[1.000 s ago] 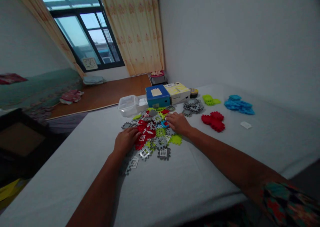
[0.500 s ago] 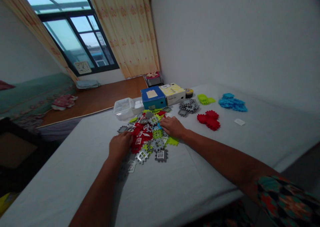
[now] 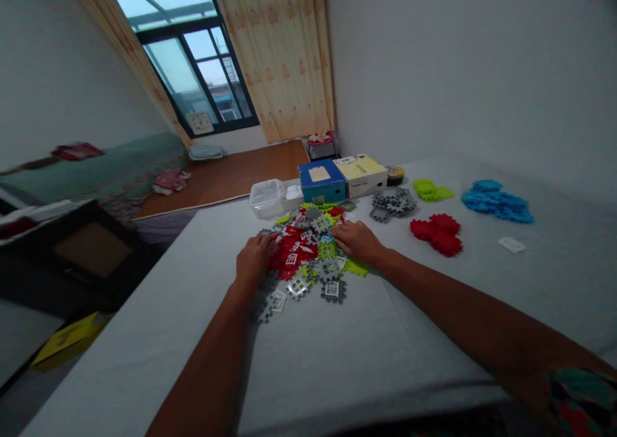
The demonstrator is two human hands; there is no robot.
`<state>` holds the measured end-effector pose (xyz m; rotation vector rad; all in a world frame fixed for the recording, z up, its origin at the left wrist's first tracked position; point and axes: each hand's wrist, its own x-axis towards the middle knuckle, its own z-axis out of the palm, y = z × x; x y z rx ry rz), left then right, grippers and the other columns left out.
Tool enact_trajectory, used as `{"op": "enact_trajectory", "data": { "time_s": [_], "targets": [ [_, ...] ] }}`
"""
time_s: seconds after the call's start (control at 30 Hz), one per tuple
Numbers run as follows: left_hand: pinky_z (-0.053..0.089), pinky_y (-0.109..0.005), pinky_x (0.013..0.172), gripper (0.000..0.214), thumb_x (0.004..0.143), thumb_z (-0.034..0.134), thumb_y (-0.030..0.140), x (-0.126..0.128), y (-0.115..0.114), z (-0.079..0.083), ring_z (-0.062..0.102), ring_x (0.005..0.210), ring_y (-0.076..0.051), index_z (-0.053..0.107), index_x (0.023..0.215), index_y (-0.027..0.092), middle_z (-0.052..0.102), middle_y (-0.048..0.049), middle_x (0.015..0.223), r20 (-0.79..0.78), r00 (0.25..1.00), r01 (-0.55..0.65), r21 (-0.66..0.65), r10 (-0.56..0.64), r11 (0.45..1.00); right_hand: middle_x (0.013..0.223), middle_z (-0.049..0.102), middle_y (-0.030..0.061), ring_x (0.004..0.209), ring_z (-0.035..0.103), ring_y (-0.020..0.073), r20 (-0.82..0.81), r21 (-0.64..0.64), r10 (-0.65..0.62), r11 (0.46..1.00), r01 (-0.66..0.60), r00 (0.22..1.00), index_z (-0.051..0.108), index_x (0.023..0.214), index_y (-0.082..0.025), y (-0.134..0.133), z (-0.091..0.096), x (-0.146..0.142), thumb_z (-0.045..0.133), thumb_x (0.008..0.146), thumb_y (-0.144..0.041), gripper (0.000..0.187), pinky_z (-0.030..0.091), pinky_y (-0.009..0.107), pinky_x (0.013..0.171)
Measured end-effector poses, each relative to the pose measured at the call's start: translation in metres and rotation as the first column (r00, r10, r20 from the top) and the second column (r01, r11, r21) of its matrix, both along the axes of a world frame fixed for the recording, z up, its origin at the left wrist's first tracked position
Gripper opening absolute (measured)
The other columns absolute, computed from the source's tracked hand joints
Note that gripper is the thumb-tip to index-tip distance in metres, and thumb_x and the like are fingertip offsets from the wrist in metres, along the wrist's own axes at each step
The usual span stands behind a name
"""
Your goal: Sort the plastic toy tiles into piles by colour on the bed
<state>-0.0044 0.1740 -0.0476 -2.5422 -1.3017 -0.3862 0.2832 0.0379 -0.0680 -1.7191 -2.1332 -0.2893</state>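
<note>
A mixed pile of notched plastic building tiles in red, grey, lime and white [image 3: 299, 252] lies on the white-covered surface. My left hand [image 3: 254, 258] is at the pile's left edge, its fingers curled against the red tiles [image 3: 289, 247]; what its fingertips hold is hidden. On the pile's right side is my right hand [image 3: 359, 240], fingers bent together at a small blue tile [image 3: 331, 232]. Only a bit of that blue tile shows beside the fingertips. Near the front of the pile lie a grey tile with a white window insert [image 3: 333, 290] and other window pieces.
Sorted heaps stand to the right: grey tiles [image 3: 394, 202], lime tiles [image 3: 432, 190], red tiles [image 3: 438, 233] and blue tiles [image 3: 497, 200]. A white piece [image 3: 511, 245] lies near them. Behind the pile are a clear plastic tub [image 3: 267, 199], a blue box [image 3: 322, 181] and a yellow-white box [image 3: 361, 175].
The view has swung left, so the scene sits further right. Both hands keep about the same places at the pile. Grey tiles beside my left forearm show more clearly now.
</note>
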Motion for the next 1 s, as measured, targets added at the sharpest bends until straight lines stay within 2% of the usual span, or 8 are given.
{"op": "enact_trajectory", "data": {
  "time_s": [0.1, 0.27, 0.4, 0.53, 0.63, 0.7, 0.87, 1.0],
  "targets": [
    [0.050, -0.030, 0.077, 0.040, 0.101, 0.038, 0.034, -0.003, 0.000, 0.003, 0.061, 0.110, -0.024, 0.057, 0.135, 0.025, 0.069, -0.0097, 0.120, 0.000, 0.998, -0.068, -0.001, 0.068, 0.998, 0.121, 0.068, 0.0118, 0.109, 0.059, 0.0238, 0.012, -0.017, 0.019, 1.000, -0.018, 1.000, 0.064, 0.117, -0.019, 0.000, -0.001, -0.001, 0.052, 0.097, -0.021, 0.024, 0.038, 0.034, 0.081],
    [0.049, -0.032, 0.070, 0.039, 0.099, 0.040, 0.032, -0.013, 0.004, 0.006, 0.067, 0.098, -0.024, 0.059, 0.132, 0.026, 0.066, -0.0102, 0.126, 0.008, 0.989, -0.144, -0.078, 0.145, 0.987, 0.119, 0.069, 0.0117, 0.107, 0.060, 0.0234, -0.007, 0.004, 0.031, 1.000, -0.031, 1.000, 0.064, 0.116, -0.018, 0.000, -0.004, -0.001, 0.050, 0.097, -0.020, 0.024, 0.038, 0.034, 0.084],
    [0.048, -0.031, 0.072, 0.034, 0.095, 0.048, 0.035, -0.018, 0.009, 0.003, 0.068, 0.095, -0.022, 0.064, 0.125, 0.030, 0.069, -0.0062, 0.122, 0.186, 0.968, -0.145, -0.128, 0.168, 0.981, 0.115, 0.070, 0.0125, 0.106, 0.060, 0.0234, -0.028, 0.020, 0.046, 0.999, -0.046, 0.999, 0.065, 0.114, -0.018, -0.001, -0.006, -0.001, 0.050, 0.096, -0.019, 0.024, 0.039, 0.034, 0.085],
    [0.051, -0.031, 0.077, 0.028, 0.088, 0.057, 0.031, -0.011, 0.017, 0.001, 0.070, 0.084, -0.018, 0.070, 0.112, 0.024, 0.076, -0.0043, 0.103, 0.551, 0.828, 0.054, -0.258, 0.101, 0.965, 0.116, 0.071, 0.0123, 0.108, 0.061, 0.0234, -0.051, 0.047, 0.058, 0.997, -0.056, 0.997, 0.066, 0.114, -0.019, -0.002, -0.005, -0.003, 0.050, 0.097, -0.020, 0.023, 0.040, 0.035, 0.087],
    [0.054, -0.031, 0.071, 0.029, 0.082, 0.062, 0.036, 0.003, 0.016, -0.002, 0.069, 0.074, -0.018, 0.072, 0.102, 0.018, 0.077, -0.0047, 0.087, 0.769, 0.633, 0.305, -0.350, 0.086, 0.886, 0.118, 0.071, 0.0120, 0.107, 0.063, 0.0241, -0.081, 0.071, 0.055, 0.996, -0.049, 0.995, 0.066, 0.116, -0.018, -0.001, -0.003, -0.006, 0.050, 0.098, -0.023, 0.024, 0.043, 0.037, 0.087],
    [0.055, -0.031, 0.067, 0.032, 0.079, 0.065, 0.042, 0.014, 0.012, -0.007, 0.068, 0.070, -0.019, 0.073, 0.096, 0.016, 0.076, -0.0044, 0.082, 0.813, 0.572, 0.397, -0.388, 0.106, 0.832, 0.121, 0.070, 0.0122, 0.108, 0.064, 0.0247, -0.115, 0.092, 0.060, 0.995, -0.050, 0.992, 0.065, 0.120, -0.018, -0.001, -0.003, -0.009, 0.050, 0.099, -0.027, 0.027, 0.045, 0.038, 0.087],
    [0.054, -0.037, 0.084, 0.029, 0.080, 0.063, 0.044, 0.031, -0.006, -0.016, 0.069, 0.086, -0.022, 0.074, 0.089, 0.018, 0.076, -0.0062, 0.090, 0.749, 0.662, 0.386, -0.297, -0.038, 0.873, 0.128, 0.067, 0.0130, 0.116, 0.063, 0.0255, -0.218, 0.172, 0.130, 0.981, -0.093, 0.967, 0.059, 0.133, -0.019, 0.000, -0.004, -0.021, 0.054, 0.098, -0.033, 0.037, 0.048, 0.042, 0.095],
    [0.052, -0.039, 0.092, 0.025, 0.084, 0.059, 0.041, 0.035, -0.021, -0.009, 0.067, 0.095, -0.023, 0.072, 0.087, 0.020, 0.074, -0.0076, 0.096, 0.665, 0.723, 0.408, -0.192, -0.188, 0.893, 0.135, 0.063, 0.0131, 0.123, 0.059, 0.0258, -0.252, 0.261, 0.193, 0.957, -0.125, 0.948, 0.049, 0.144, -0.022, -0.003, 0.002, -0.030, 0.056, 0.097, -0.040, 0.051, 0.047, 0.044, 0.101]
  ]
}}
